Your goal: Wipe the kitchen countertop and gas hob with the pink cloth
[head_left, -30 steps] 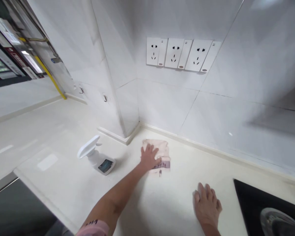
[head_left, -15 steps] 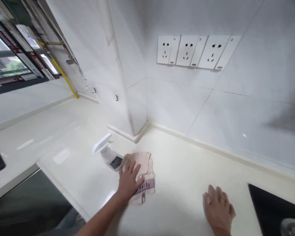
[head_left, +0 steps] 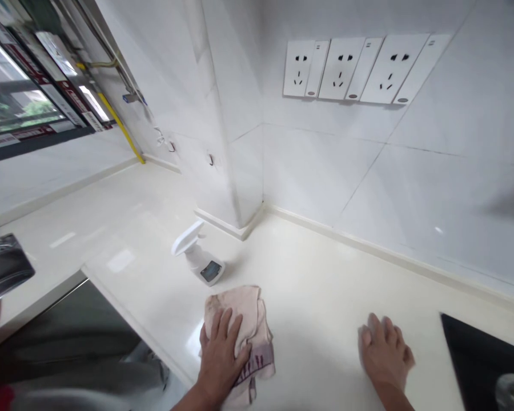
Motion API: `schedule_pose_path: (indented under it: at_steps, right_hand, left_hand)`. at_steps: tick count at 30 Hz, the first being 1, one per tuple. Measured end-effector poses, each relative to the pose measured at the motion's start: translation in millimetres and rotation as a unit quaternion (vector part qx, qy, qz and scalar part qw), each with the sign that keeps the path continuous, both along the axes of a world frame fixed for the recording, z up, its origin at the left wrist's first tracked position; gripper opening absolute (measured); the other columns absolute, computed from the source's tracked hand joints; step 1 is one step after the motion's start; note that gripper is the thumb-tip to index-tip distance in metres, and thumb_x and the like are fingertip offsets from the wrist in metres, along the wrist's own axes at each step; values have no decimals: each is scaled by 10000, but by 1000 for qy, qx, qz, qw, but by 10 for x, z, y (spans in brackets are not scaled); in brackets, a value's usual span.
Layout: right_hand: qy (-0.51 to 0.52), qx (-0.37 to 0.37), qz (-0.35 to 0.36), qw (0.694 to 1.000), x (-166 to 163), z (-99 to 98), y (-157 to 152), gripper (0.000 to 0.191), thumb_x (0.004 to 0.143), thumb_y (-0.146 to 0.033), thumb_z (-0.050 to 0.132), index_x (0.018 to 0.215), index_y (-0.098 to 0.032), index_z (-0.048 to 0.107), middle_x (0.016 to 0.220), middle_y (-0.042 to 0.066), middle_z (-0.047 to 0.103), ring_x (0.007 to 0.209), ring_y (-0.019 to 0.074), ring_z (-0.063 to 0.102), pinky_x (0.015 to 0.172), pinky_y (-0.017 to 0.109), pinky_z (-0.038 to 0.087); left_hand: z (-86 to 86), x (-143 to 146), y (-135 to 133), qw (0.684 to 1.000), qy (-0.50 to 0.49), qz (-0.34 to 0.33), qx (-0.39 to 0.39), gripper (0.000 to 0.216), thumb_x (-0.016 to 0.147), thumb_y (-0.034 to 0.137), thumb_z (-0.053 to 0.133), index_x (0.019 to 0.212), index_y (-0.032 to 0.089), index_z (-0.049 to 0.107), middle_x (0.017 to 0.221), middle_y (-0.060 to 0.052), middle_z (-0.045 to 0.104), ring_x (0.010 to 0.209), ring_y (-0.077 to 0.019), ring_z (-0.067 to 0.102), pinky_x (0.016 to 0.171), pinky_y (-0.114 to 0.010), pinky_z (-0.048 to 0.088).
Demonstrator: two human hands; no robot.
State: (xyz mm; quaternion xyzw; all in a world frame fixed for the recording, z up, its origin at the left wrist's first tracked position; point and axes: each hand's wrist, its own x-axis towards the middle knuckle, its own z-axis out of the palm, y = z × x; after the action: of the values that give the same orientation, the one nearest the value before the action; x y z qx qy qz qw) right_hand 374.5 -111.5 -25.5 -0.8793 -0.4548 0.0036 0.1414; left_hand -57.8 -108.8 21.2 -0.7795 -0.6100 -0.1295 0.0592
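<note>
My left hand (head_left: 220,357) presses flat on a crumpled pink cloth (head_left: 248,319) with a dark pattern at its lower edge, near the front edge of the cream countertop (head_left: 317,285). Its fingers are spread over the cloth. My right hand (head_left: 383,351) rests palm down on the bare countertop to the right, fingers together and flat, holding nothing. A white spray bottle (head_left: 197,257) lies on its side just beyond the cloth, towards the wall corner.
White tiled walls meet at a jutting corner (head_left: 240,171) behind the bottle. Three wall sockets (head_left: 351,68) sit above. A black cooktop (head_left: 484,359) lies at the right edge. A dark sink edge (head_left: 4,265) and a window are at far left.
My left hand has dragged the cloth from near the wall corner back towards the front edge of the counter, past the spray bottle. My right hand has stayed in place.
</note>
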Motion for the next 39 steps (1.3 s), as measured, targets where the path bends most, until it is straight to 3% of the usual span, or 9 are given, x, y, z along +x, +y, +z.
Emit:
schedule_pose_path:
  at_steps: [9,15,19,22,25,28,33,37,39]
  right_hand:
    - [-2,26,9,1000,-36,-62,43,725,988,-571,150,1434,-203,588,1610,179,440,1524,376,309,1190,656,252]
    - [41,71,13,997,-77,49,55,727,1003,-560,148,1409,-176,614,1595,200,459,1531,388,291,1204,671,207]
    - [82,83,19,993,-21,19,45,708,998,-547,152,1376,-216,651,1599,154,474,1540,361,296,1226,645,199]
    - [123,87,31,988,145,-23,40,711,984,-547,152,1354,-226,668,1585,125,499,1529,353,332,1228,638,237]
    - [161,85,64,981,390,39,3,757,970,-582,152,1341,-173,672,1504,154,576,1449,334,462,1187,578,374]
    - [171,92,108,975,443,208,-96,804,963,-649,182,1363,-139,658,1500,176,576,1421,320,501,1172,522,428]
    - [149,45,275,949,-230,291,-387,640,995,-652,356,1514,-328,544,1679,50,385,1566,339,312,1235,594,330]
    - [101,-26,374,921,-615,171,-579,715,913,-716,546,1556,-417,460,1722,37,256,1592,437,178,1232,744,195]
    - [89,-32,401,911,-578,129,-647,702,916,-733,530,1548,-435,465,1714,38,266,1582,430,214,1228,727,238]
  left_hand:
    - [-75,671,22,999,-27,-23,-38,558,931,432,616,1477,312,601,1588,-130,523,1478,-399,407,1144,-633,291]
    - [-133,1669,186,988,-86,-90,-95,644,902,487,649,1508,284,573,1608,-168,496,1501,-441,374,1180,-713,215]
    - [-292,2392,135,976,-116,-151,-102,748,878,546,660,1553,257,523,1619,-204,470,1528,-475,318,1176,-747,185]
    - [-411,2636,54,965,-131,-207,-89,753,866,625,661,1534,299,544,1615,-184,482,1520,-465,340,1172,-710,223]
    - [-417,2408,88,970,-128,-199,-51,686,921,576,622,1548,317,525,1676,-159,398,1536,-417,338,1154,-610,315]
    - [-338,1762,261,989,-98,-109,-10,621,978,474,571,1574,319,491,1697,-133,369,1549,-394,321,1153,-573,342]
    - [-276,632,502,999,-1,-10,-41,539,997,502,538,1489,293,607,1650,-147,447,1528,-396,373,1178,-596,329]
    - [-316,338,523,998,40,2,-53,577,998,556,519,1505,288,590,1646,-136,459,1525,-365,394,1183,-563,348]
    - [-330,346,505,998,44,0,-52,590,1009,556,495,1522,274,570,1644,-137,462,1521,-352,401,1187,-554,348]
